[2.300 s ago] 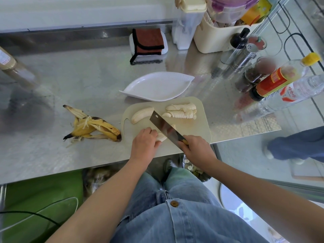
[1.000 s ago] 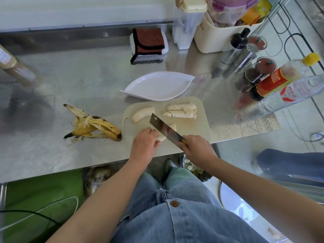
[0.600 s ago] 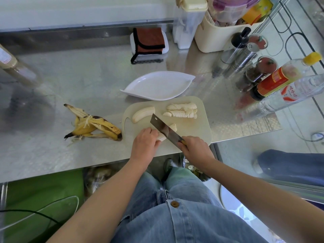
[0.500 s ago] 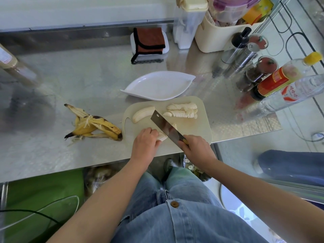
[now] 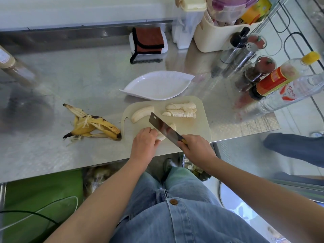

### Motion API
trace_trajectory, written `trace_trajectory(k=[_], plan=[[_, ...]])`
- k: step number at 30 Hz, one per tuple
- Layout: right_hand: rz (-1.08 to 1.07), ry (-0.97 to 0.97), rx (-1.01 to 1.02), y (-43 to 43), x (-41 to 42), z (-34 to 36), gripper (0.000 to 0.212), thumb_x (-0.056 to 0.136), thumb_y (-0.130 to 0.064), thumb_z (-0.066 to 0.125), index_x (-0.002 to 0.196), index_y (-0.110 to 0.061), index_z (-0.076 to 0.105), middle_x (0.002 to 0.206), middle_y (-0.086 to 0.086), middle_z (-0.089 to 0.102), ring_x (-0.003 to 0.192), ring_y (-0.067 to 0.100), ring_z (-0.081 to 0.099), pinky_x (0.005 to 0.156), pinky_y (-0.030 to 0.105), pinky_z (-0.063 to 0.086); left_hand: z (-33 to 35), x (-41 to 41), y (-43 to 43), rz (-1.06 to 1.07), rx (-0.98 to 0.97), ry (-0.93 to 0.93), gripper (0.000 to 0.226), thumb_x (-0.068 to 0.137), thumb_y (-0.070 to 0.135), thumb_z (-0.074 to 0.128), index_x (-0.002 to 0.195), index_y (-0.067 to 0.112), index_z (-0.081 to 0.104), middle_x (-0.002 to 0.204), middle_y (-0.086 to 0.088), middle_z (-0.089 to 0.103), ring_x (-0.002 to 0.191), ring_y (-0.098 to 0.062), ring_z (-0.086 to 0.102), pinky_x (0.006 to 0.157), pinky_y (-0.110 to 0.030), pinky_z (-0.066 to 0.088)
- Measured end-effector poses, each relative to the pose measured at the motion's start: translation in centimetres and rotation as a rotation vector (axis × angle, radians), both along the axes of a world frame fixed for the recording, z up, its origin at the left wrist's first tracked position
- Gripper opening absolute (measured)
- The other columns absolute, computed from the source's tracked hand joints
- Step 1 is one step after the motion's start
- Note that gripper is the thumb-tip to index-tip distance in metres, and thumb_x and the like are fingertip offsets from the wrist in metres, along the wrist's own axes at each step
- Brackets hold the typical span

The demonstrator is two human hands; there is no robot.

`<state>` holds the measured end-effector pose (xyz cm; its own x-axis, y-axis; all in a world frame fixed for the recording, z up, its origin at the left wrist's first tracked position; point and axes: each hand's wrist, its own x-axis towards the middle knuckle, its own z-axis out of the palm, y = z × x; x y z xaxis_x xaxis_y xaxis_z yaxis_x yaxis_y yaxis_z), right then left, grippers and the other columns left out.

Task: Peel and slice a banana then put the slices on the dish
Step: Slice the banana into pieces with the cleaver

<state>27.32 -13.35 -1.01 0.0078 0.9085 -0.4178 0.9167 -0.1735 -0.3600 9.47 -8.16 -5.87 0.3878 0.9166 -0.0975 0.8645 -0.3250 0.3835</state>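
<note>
Left hand (image 5: 143, 142): at near edge of the board (image 5: 198, 132), fingers curled over the near end of a banana piece (image 5: 172, 127), pinning it down; knuckles just beside the blade.
Right hand (image 5: 196, 148): at board's near-right corner, wrapped tight round the knife (image 5: 162, 126) handle.
Knife: blade slants over board's near half, across the banana piece. We can't tell if the edge is thru the fruit or only resting on it; blade hides the cut.
Uncut half (image 5: 142, 114): on board's left-middle, whole, apart from the blade.
Sliced rows (image 5: 181, 110): two rows, cut but lying together, on board's far-right part.
Dish (image 5: 157, 85): just beyond board's far edge, no slices on it yet. We judge slicing well along, plating not begun.
Peel (image 5: 93, 126): on the counter (image 5: 87, 81) just left of board.
Bottles (image 5: 280, 79): right of board, well apart.
Risk 1: fingertips v. close to blade. Piece gets shorter w/ each cut, so a nick is likely if we don't walk the fingers back.
Risk 2: soft ripe fruit may roll or squash under pressure, giving uneven slices.
Risk 3: board's near edge sits close to the counter edge. A hard chop could shift it or send slices off toward us.
Risk 4: slices may stick to the blade and drop off-board on the lift.
</note>
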Motion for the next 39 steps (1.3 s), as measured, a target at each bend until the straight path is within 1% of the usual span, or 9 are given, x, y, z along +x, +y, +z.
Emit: trace_trajectory(k=[8,12,17,21,24,27,30,34,39], plan=[[0.022,-0.034,-0.048,0.1,-0.2,-0.5,0.026,0.1,-0.033,0.042,0.079,-0.016,0.043,0.075,0.004,0.053,0.07,0.025,0.052,0.06,0.034,0.041,0.2,0.0,0.0,0.004,-0.007,-0.015,0.024,0.08,0.023,0.075,0.096,0.007,0.065,0.09,-0.008,0.062,0.082,-0.022,0.056,0.07,-0.032,0.049],[0.023,-0.06,-0.021,0.4,-0.5,-0.8,0.027,0.1,-0.034,0.04,0.08,-0.016,0.041,0.075,0.003,0.05,0.069,0.025,0.049,0.059,0.033,0.036,0.2,0.2,0.1,0.016,-0.011,-0.019,0.023,0.08,0.022,0.074,0.094,0.007,0.065,0.089,-0.009,0.061,0.082,-0.023,0.055,0.07,-0.032,0.047],[-0.046,0.032,0.012,-0.2,0.0,-0.7,0.032,0.099,-0.035,0.043,0.074,-0.015,0.041,0.069,0.002,0.05,0.064,0.026,0.05,0.058,0.035,0.039,0.2,0.4,0.2,0.012,-0.003,-0.026,0.022,0.08,0.02,0.074,0.095,0.007,0.065,0.089,-0.008,0.061,0.083,-0.022,0.055,0.07,-0.031,0.047],[-0.053,0.075,0.049,-0.4,0.8,-0.2,0.033,0.098,-0.035,0.047,0.074,-0.013,0.046,0.066,0.001,0.05,0.062,0.024,0.05,0.056,0.035,0.038,0.2,0.4,0.3,0.001,-0.006,-0.02,0.022,0.083,0.021,0.072,0.099,0.007,0.065,0.092,-0.008,0.062,0.085,-0.021,0.055,0.073,-0.031,0.047],[-0.008,0.049,0.019,-0.4,1.1,-0.1,0.033,0.097,-0.039,0.046,0.079,-0.012,0.053,0.071,0.004,0.057,0.065,0.025,0.054,0.06,0.038,0.045,0.2,0.4,0.4,0.009,-0.016,-0.023,0.023,0.083,0.022,0.072,0.101,0.009,0.066,0.093,-0.008,0.062,0.086,-0.021,0.055,0.074,-0.03,0.047],[-0.004,0.017,-0.002,-0.5,1.0,-0.1,0.031,0.098,-0.037,0.046,0.085,-0.011,0.056,0.078,0.006,0.06,0.071,0.026,0.056,0.064,0.038,0.047,0.3,0.5,0.4,0.009,-0.023,-0.028,0.024,0.083,0.022,0.071,0.102,0.009,0.066,0.094,-0.008,0.062,0.087,-0.021,0.055,0.074,-0.03,0.046],[0.001,0.009,-0.004,-0.3,0.8,-0.1,0.028,0.098,-0.035,0.045,0.086,-0.012,0.055,0.079,0.006,0.06,0.071,0.026,0.056,0.063,0.036,0.046,0.4,0.4,0.4,0.008,-0.023,-0.029,0.023,0.084,0.023,0.071,0.103,0.01,0.066,0.095,-0.008,0.062,0.087,-0.021,0.055,0.074,-0.029,0.044],[0.022,-0.012,-0.02,-0.2,0.3,-0.5,0.024,0.099,-0.032,0.042,0.081,-0.018,0.045,0.079,0.005,0.056,0.069,0.024,0.052,0.059,0.033,0.039,0.3,0.4,0.4,0.012,-0.03,-0.018,0.023,0.084,0.025,0.071,0.101,0.01,0.066,0.094,-0.007,0.061,0.087,-0.021,0.054,0.074,-0.03,0.046],[-0.021,0.004,-0.029,0.0,-0.1,-1.1,0.028,0.1,-0.034,0.041,0.078,-0.016,0.041,0.074,0.003,0.05,0.068,0.025,0.047,0.058,0.032,0.032,0.3,0.4,0.4,0.009,-0.029,-0.017,0.022,0.084,0.025,0.071,0.1,0.011,0.065,0.094,-0.005,0.06,0.087,-0.02,0.053,0.073,-0.029,0.045]])
